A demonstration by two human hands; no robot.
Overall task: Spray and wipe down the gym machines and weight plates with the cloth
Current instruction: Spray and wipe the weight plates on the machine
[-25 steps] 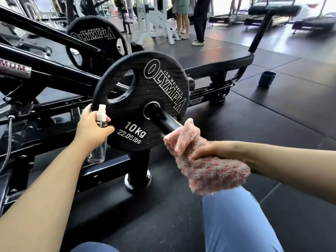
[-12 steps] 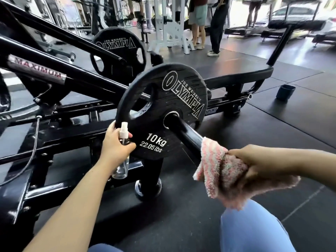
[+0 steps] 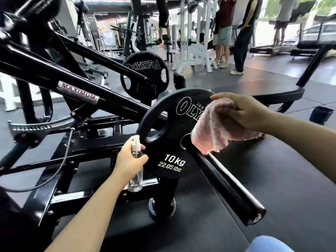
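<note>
Right hand: the right hand [image 3: 243, 110], at right of centre, grasps a pink cloth [image 3: 216, 128], fingers curled over its top, thumb reaching to the plate's upper rim.
Cloth: bunched, pressed against the upper right face of the near weight plate [image 3: 171, 135]; its lower edge hangs over the hub, where the sleeve begins.
Left hand: the left hand [image 3: 130, 161], at lower centre, is clenched around a clear spray bottle [image 3: 136, 171], a finger up beside the white nozzle.
Spray bottle: upright, just beside the near plate's left edge, nozzle close to the grip hole.
Near plate: black, marked 10kg, centre frame, standing upright on a black sleeve [image 3: 227, 184] that runs toward the lower right and ends in a bare cap.
Far plate: a second black plate [image 3: 145, 73] sits above and left, on the machine's far arm.
Machine frame: black bars [image 3: 54, 77] cross the left half, crowding the left of the near plate.
Open room: dark rubber floor [image 3: 291, 170] lies bare to the right of the sleeve; a dark cup [image 3: 321, 114] stands at the right edge.
Background: people [image 3: 241, 33] stand at upper right, well apart.
</note>
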